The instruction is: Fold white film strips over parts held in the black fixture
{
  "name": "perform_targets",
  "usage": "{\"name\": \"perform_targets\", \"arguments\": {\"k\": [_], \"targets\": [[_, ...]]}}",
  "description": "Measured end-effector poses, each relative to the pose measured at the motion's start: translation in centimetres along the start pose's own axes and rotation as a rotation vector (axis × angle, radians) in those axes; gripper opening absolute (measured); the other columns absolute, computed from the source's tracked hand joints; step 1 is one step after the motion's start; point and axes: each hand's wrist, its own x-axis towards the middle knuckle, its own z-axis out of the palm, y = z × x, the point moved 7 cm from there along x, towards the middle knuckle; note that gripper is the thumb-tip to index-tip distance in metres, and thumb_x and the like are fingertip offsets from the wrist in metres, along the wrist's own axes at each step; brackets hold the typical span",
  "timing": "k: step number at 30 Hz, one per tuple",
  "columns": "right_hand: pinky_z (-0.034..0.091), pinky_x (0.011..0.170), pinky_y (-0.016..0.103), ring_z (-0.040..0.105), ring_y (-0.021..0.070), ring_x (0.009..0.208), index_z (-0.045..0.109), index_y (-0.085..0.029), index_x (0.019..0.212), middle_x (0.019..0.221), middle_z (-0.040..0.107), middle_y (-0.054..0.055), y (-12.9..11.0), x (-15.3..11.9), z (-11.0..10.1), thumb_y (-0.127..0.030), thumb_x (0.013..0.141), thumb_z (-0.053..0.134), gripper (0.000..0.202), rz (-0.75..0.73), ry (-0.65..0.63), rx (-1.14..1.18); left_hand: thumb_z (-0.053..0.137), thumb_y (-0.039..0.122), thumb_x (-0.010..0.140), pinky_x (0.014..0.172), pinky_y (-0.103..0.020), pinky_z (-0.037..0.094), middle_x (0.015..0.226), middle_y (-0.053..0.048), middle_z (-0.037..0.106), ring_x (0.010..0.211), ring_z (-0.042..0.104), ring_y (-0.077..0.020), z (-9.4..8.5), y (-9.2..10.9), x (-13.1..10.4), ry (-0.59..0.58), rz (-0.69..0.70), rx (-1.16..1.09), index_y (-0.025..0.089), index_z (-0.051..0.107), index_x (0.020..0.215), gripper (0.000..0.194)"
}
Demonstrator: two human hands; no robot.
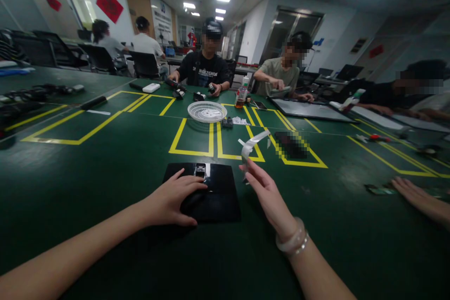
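A glossy black plate (220, 197) with a small metal fitting (200, 169) near its far edge lies flat before me. It looks like a monitor stand base. My left hand (176, 195) rests on the left part of the plate, palm down with its fingers spread. To the right of the plate, my right hand (262, 190) pinches the lower end of a silvery, curved strip (249, 146) between thumb and fingers. The strip rises from the fingertips and bends over to the right. Whether it is tape or film I cannot make out.
Yellow tape outlines (191, 153) mark the green table (116, 180). Beyond the plate stand a white basket (207, 111) and a bottle (241, 96). A blurred dark object (291, 144) lies to the right. Another person's hand (409, 192) reaches in at far right; several people sit opposite.
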Motion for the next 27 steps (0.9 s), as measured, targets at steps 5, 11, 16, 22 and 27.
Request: {"name": "perform_targets", "arguments": {"k": [5,11,16,22,27], "targets": [[0.031,0.111,0.054,0.054,0.0234,0.122,0.055,-0.037,0.136,0.125,0.063,0.005,-2.3,-1.5,3.0,-0.024,0.098,0.047,0.041,-0.364,-0.315,-0.71,0.07,0.057,0.084,0.109,-0.051,0.035,0.131,-0.013,0.056,0.119,0.053,-0.0333,-0.9,3.3,-1.0,0.119,0.24,0.237,0.021,0.059,0.128,0.057],[0.025,0.112,0.058,0.055,0.0217,0.114,0.059,-0.039,0.131,0.118,0.061,0.004,-2.0,-3.3,5.1,-0.011,0.094,0.045,0.048,-0.443,-0.564,-1.063,0.052,0.029,0.097,0.076,-0.04,0.045,0.085,-0.007,0.063,0.079,0.057,-0.0233,-1.4,6.1,-2.2,0.268,0.436,0.54,0.018,0.067,0.106,0.02],[0.023,0.112,0.06,0.052,0.0235,0.118,0.068,-0.037,0.117,0.121,0.06,0.005,-2.0,-3.4,5.3,-0.021,0.095,0.05,0.032,-0.419,-0.542,-1.145,0.073,0.033,0.085,0.072,-0.036,0.04,0.081,-0.005,0.058,0.075,0.052,-0.0216,-0.4,3.5,-0.4,0.145,0.226,0.578,0.017,0.068,0.087,0.017],[0.018,0.114,0.059,0.05,0.0244,0.121,0.065,-0.036,0.121,0.121,0.059,0.005,-2.5,-3.8,6.0,-0.029,0.095,0.052,0.03,-0.45,-0.51,-1.156,0.079,0.033,0.081,0.074,-0.034,0.038,0.08,-0.003,0.057,0.075,0.051,-0.0206,0.1,3.0,-0.1,0.141,0.219,0.559,0.017,0.069,0.083,0.019],[0.019,0.114,0.059,0.048,0.0246,0.122,0.062,-0.039,0.125,0.123,0.059,0.004,-2.2,-4.1,6.5,-0.032,0.095,0.052,0.032,-0.465,-0.515,-1.131,0.074,0.023,0.086,0.076,-0.035,0.039,0.082,-0.003,0.059,0.075,0.051,-0.0208,-0.2,2.8,-0.1,0.12,0.199,0.572,0.018,0.069,0.089,0.007]]}}
